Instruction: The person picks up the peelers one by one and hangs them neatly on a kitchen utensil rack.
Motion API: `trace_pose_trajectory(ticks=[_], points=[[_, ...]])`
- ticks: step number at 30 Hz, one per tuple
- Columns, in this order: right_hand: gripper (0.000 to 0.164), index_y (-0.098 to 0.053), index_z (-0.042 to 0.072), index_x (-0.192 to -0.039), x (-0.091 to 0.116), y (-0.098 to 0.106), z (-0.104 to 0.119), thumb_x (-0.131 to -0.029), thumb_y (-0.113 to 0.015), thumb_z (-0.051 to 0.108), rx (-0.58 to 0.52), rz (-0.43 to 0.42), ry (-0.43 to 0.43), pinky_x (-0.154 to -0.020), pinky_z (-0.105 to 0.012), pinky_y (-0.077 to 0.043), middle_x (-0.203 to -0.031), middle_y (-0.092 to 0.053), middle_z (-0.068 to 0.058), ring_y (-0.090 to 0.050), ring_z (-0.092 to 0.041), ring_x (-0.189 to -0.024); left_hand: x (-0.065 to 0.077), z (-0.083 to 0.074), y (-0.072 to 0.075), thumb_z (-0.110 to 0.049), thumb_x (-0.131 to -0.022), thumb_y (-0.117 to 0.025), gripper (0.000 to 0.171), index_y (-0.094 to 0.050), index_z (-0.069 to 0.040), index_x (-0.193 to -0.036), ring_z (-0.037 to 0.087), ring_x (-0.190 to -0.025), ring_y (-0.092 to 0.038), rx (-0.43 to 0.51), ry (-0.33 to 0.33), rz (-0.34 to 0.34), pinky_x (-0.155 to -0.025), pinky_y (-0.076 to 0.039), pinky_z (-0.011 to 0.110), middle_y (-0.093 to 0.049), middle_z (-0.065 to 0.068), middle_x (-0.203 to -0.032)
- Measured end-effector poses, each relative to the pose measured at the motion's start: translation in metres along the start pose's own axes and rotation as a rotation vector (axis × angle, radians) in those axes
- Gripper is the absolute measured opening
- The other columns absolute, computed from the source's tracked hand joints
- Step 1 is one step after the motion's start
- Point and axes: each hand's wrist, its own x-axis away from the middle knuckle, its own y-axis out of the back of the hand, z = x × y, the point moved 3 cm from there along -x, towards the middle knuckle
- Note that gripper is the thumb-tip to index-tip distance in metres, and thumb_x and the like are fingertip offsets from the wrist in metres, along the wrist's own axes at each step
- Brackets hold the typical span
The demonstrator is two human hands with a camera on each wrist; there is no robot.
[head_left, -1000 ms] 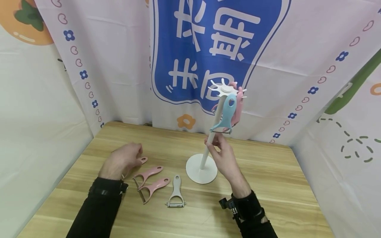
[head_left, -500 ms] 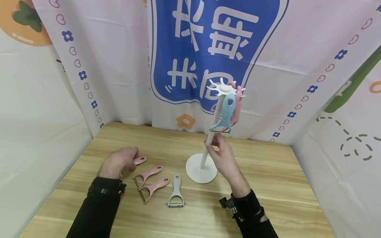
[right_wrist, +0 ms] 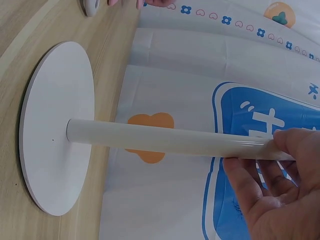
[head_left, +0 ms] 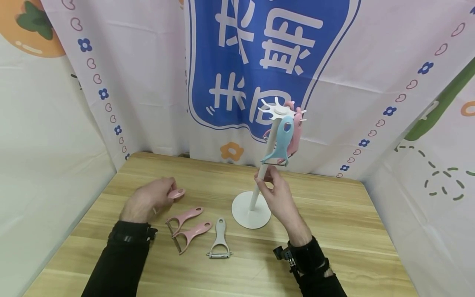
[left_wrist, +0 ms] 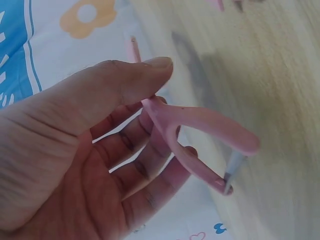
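My left hand (head_left: 150, 199) pinches a pink peeler (left_wrist: 200, 122) by its handle between thumb and fingers. In the left wrist view its forked end with the metal blade points away from the palm. My right hand (head_left: 279, 196) grips the white pole (right_wrist: 170, 140) of an upright stand, thumb on one side and fingers on the other. The stand's round white base (right_wrist: 55, 135) rests on the table. A blue peeler (head_left: 283, 138) hangs from the hooked top (head_left: 278, 110), with pink peelers (head_left: 296, 136) hanging behind it.
Two pink peelers (head_left: 193, 234) lie close together on the wooden table (head_left: 334, 235), right of my left hand. Beside them lies a grey peeler (head_left: 219, 239), blade toward me. A printed curtain (head_left: 156, 103) stands along the table's back edge.
My left hand has picked up the pink peeler, whose handle end now shows raised beside the fingers. My right hand keeps its place on the pole.
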Motion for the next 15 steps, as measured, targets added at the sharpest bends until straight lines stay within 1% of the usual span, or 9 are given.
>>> trace_pose_trajectory(ticks=[3, 4, 8, 12, 15], points=[[0.025, -0.054, 0.022, -0.13, 0.0, 0.0, -0.001, -0.105, -0.06, 0.022, 0.005, 0.001, -0.007, -0.09, -0.044, -0.059, -0.118, -0.064, -0.001, -0.064, -0.023, -0.118, -0.001, -0.001, 0.002, -0.044, -0.098, -0.067, 0.033, -0.061, -0.014, -0.111, 0.022, -0.078, -0.056, 0.018, -0.018, -0.028, -0.066, -0.048, 0.037, -0.061, 0.005, -0.092], [0.025, -0.054, 0.022, -0.13, 0.0, 0.0, 0.0, -0.105, -0.06, 0.022, 0.004, 0.002, -0.011, -0.09, -0.044, -0.059, -0.118, -0.064, -0.001, -0.064, -0.023, -0.118, -0.002, -0.002, 0.003, -0.046, -0.098, -0.066, 0.036, -0.061, -0.013, -0.112, 0.022, -0.078, -0.057, 0.027, -0.026, -0.035, -0.066, -0.049, 0.037, -0.062, 0.005, -0.093], [0.026, -0.054, 0.021, -0.13, 0.0, 0.0, -0.001, -0.105, -0.06, 0.023, 0.002, 0.002, -0.014, -0.09, -0.044, -0.059, -0.117, -0.064, -0.001, -0.063, -0.023, -0.118, -0.006, -0.006, 0.007, -0.05, -0.099, -0.062, 0.042, -0.061, -0.011, -0.115, 0.021, -0.082, -0.06, 0.059, -0.082, -0.062, -0.069, -0.054, 0.038, -0.064, 0.005, -0.097], [0.026, -0.054, 0.021, -0.131, 0.0, 0.0, -0.001, -0.105, -0.06, 0.025, 0.002, 0.004, -0.008, -0.09, -0.044, -0.059, -0.118, -0.064, -0.002, -0.064, -0.023, -0.118, -0.007, -0.013, 0.011, -0.06, -0.099, -0.052, 0.051, -0.062, -0.012, -0.114, 0.02, -0.085, -0.061, 0.048, -0.137, -0.119, -0.073, -0.056, 0.039, -0.064, 0.005, -0.1], [0.026, -0.054, 0.02, -0.13, 0.0, -0.001, -0.002, -0.105, -0.06, 0.025, 0.009, 0.002, -0.004, -0.09, -0.044, -0.06, -0.118, -0.065, -0.002, -0.064, -0.023, -0.118, -0.006, -0.02, 0.015, -0.059, -0.101, -0.051, 0.048, -0.063, -0.014, -0.112, 0.019, -0.083, -0.062, 0.072, -0.157, -0.151, -0.072, -0.056, 0.039, -0.065, 0.004, -0.097]])
